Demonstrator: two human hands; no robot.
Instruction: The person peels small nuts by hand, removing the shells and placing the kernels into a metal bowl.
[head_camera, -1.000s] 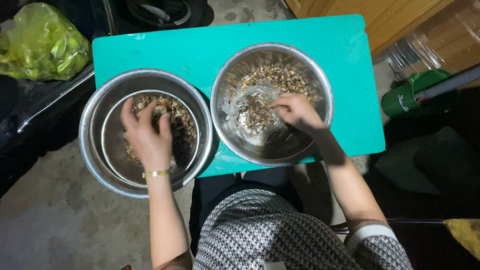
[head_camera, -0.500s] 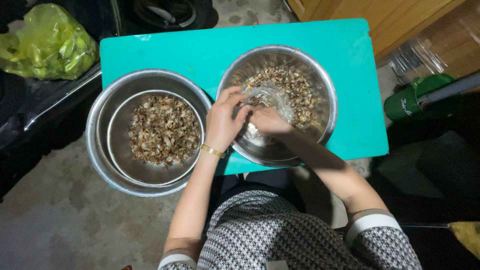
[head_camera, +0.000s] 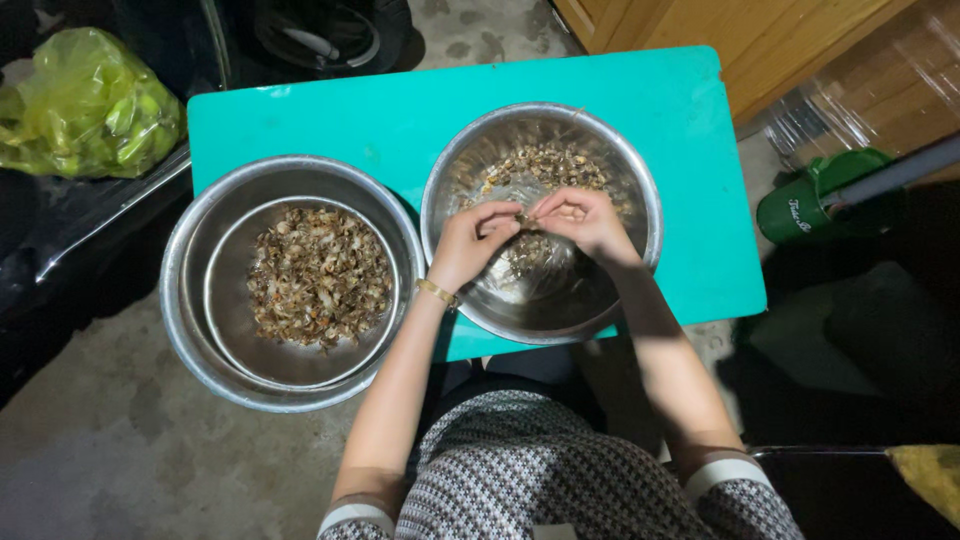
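Both hands are up over the steel bowl (head_camera: 640, 215) in the middle right of the frame, the one sitting on the teal table (head_camera: 400, 120). The left hand (head_camera: 470, 245) and right hand (head_camera: 585, 220) meet fingertip to fingertip just above the bowl's centre, both curled in tight, and between them they pinch one small brownish piece (head_camera: 522, 218). It's too small to say what it is exactly, maybe a shell or a clove of something. The left wrist has a thin gold bracelet (head_camera: 437, 292) on it.

That bowl has a scatter of the same small brown and pale bits (head_camera: 545, 165) lying mostly toward its upper side, with the lower part of the bowl looking mostly bare metal and shiny.

Left of it, hanging half off the table edge at the lower left of the frame, there's a big steel basin (head_camera: 185, 300) with a smaller steel bowl (head_camera: 225, 330) nested inside. The inner one holds a heap of brownish scraps (head_camera: 320, 275), well apart from both hands.

Upper left corner has a yellow-green plastic bag (head_camera: 85, 105) resting on something dark. On the right edge, a green sandal (head_camera: 810, 200) sits on the floor next to a grey pole (head_camera: 890, 175). The person's patterned knit clothing (head_camera: 540, 480) fills the bottom middle of the frame, with the concrete floor (head_camera: 90, 460) at lower left
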